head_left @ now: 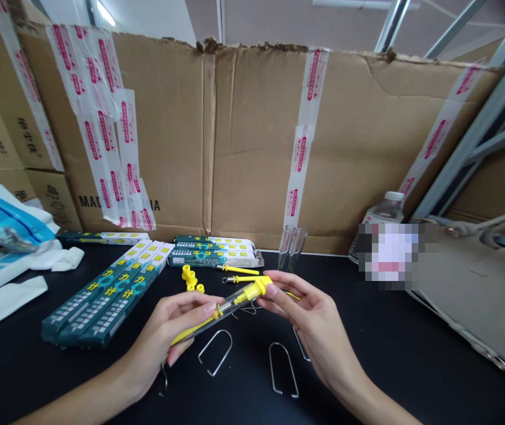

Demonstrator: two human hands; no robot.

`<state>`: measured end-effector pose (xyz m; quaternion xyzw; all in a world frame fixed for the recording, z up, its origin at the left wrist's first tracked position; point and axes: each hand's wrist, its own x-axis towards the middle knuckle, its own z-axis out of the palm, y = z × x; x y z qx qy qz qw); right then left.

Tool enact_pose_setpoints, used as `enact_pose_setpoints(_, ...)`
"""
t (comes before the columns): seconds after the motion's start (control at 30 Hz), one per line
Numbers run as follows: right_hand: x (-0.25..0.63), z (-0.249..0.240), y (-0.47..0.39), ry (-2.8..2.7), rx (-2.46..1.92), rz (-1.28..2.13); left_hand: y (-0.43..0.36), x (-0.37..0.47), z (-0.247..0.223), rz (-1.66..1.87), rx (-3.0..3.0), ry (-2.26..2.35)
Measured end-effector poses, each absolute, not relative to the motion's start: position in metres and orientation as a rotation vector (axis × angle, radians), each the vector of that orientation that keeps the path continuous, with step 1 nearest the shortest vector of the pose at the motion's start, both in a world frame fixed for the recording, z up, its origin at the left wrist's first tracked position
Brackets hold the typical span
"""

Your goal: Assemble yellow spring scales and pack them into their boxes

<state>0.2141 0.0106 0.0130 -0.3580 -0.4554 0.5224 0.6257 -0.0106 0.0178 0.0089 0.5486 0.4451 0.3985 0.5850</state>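
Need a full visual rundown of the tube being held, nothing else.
The tube is slim, clear and looks like plastic. Yellow parts and a short metallic piece show inside; a yellow cap sits at one end. It is held slanted over the black table, cap toward the upper right of the view. The left hand grips the body, the right hand the cap. The other end is unclear.

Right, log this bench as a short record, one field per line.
left hand: holding clear tube, lower part
right hand: fingers on yellow cap, tube's upper end
tube contents: yellow part, metal piece
near hands: bent wire loops, small yellow pieces
behind hands: two more clear tubes
left side: green printed boxes
right side: bottle, beige bag
surface: black table
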Motion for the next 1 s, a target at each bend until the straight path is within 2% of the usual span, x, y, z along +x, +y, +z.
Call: enact_pose_setpoints(1.0, 0.2156, 0.017, 0.0113, -1.065, -0.863, 1.192, 0.0189, -0.0106, 0.0091, 0.92, 1.272, 1.065)
